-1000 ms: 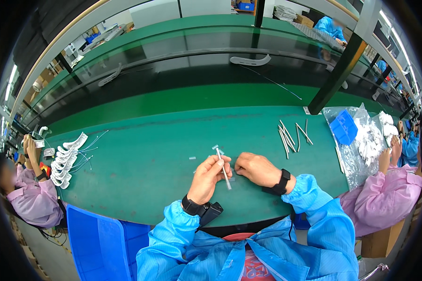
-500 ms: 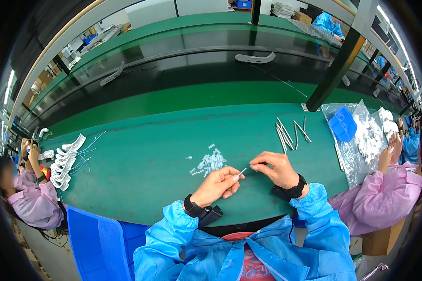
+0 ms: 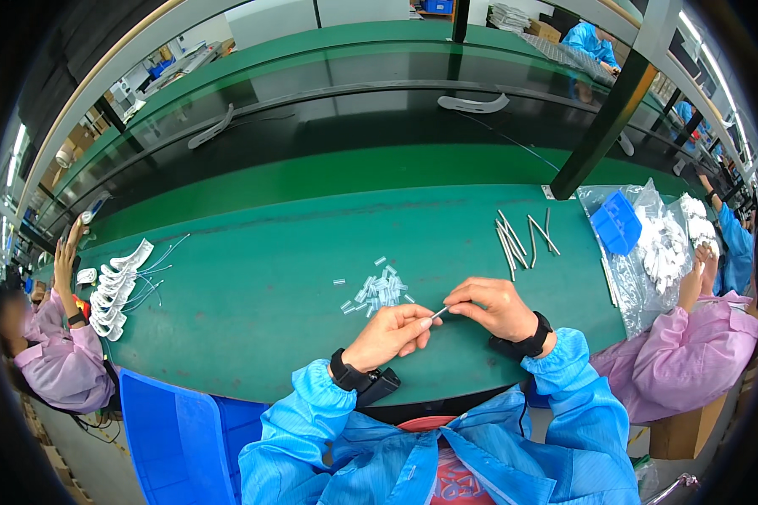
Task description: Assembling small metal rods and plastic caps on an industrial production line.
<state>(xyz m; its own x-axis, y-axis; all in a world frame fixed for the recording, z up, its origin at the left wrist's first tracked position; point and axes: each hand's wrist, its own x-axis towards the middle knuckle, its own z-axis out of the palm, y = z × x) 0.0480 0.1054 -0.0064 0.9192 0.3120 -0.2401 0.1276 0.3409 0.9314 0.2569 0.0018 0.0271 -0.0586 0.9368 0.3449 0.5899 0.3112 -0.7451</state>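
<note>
A thin silvery rod [image 3: 440,312] spans the gap between my hands. Its near end is pinched between the thumb and fingers of my left hand [image 3: 392,330]. The fingertips of my right hand [image 3: 494,305] are closed at its far end; whether a small piece is also in them is hidden. Just beyond my left hand lies a loose pile of short clear tube pieces [image 3: 381,289]. Several grey-silver rods [image 3: 511,239] lie on the green table [image 3: 253,337], farther off to the right.
White curved parts with thin wires [image 3: 118,286] lie in a row at left. A blue scoop-like tray [image 3: 616,222] and plastic bags of white pieces [image 3: 661,252] sit at right. A blue bin [image 3: 173,438] stands below the table edge. Beyond runs a black conveyor [image 3: 312,126]. Pink-sleeved co-workers sit both sides.
My right hand has moved slightly left, so its fingertips now meet the rod's far end. White curved parts on the conveyor have shifted right. The left co-worker's hands have risen toward the conveyor.
</note>
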